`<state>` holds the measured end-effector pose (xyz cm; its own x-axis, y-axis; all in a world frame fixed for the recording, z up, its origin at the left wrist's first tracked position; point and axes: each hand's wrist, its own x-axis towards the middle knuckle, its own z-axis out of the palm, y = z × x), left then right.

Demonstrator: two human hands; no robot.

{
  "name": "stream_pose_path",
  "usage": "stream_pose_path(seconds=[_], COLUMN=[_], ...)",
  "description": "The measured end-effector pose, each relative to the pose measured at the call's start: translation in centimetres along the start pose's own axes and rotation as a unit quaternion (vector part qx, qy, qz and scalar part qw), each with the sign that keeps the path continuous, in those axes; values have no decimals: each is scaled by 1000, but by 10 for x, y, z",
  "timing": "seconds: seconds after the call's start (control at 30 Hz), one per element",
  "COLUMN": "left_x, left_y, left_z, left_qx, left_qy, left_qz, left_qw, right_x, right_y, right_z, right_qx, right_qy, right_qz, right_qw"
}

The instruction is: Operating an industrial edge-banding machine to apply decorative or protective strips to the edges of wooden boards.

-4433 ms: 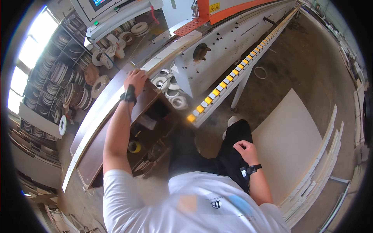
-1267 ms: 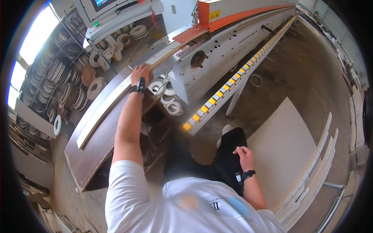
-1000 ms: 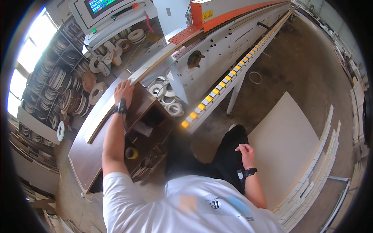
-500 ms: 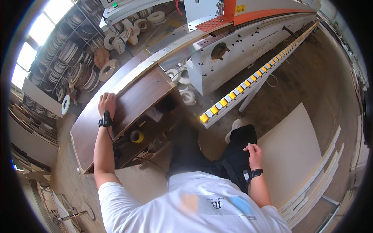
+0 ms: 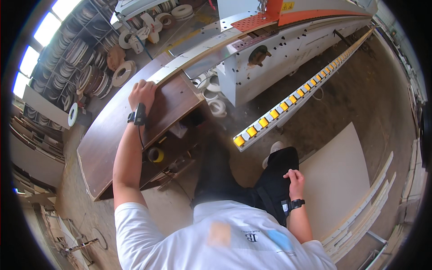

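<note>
My left hand (image 5: 143, 93) is on the brown wood-grain bench (image 5: 121, 121), its fingers curled over the near end of a long, narrow pale board (image 5: 191, 55). From there the board runs along the bench edge toward the orange part of a machine (image 5: 270, 13). My right hand (image 5: 294, 182) hangs beside my thigh, fingers loosely curled together, with nothing visible in it. Each wrist wears a black band. Below the bench top is an open shelf, where a yellow and black roll (image 5: 155, 155) lies among dark items hard to make out.
A roller rail (image 5: 274, 114) with yellow wheels stretches away at the right. Beside my right leg lies a large pale sheet (image 5: 335, 162), with several long thin strips (image 5: 364, 211) nearby. Racks of edging rolls (image 5: 76, 58) stand at the far left, and white rolls (image 5: 216, 107) lie beneath the machine.
My left hand has moved forward and to the right along the bench, and the pale board's near end has shifted with it. The right hand stays nearly in place.
</note>
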<state>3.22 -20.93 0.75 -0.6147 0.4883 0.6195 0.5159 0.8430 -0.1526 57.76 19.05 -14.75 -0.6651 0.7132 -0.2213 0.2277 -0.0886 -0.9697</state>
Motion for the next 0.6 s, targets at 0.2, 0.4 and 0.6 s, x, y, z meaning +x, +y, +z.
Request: stream_pose_path(seconds=[0.2, 0.4, 0.6], left_x=[35, 65, 107], left_y=[36, 74, 135], left_z=[21, 34, 63], left_qx=[-17, -22, -77], left_qy=[-1, -25, -25], left_qz=[1, -24, 8], left_qw=[1000, 999, 997], right_x=[2, 0, -10], right_y=[5, -4, -4], right_z=[1, 2, -7], right_qx=[3, 1, -18], right_qy=[9, 7, 33], right_qz=[-3, -3, -4], right_qw=[1000, 1000, 999])
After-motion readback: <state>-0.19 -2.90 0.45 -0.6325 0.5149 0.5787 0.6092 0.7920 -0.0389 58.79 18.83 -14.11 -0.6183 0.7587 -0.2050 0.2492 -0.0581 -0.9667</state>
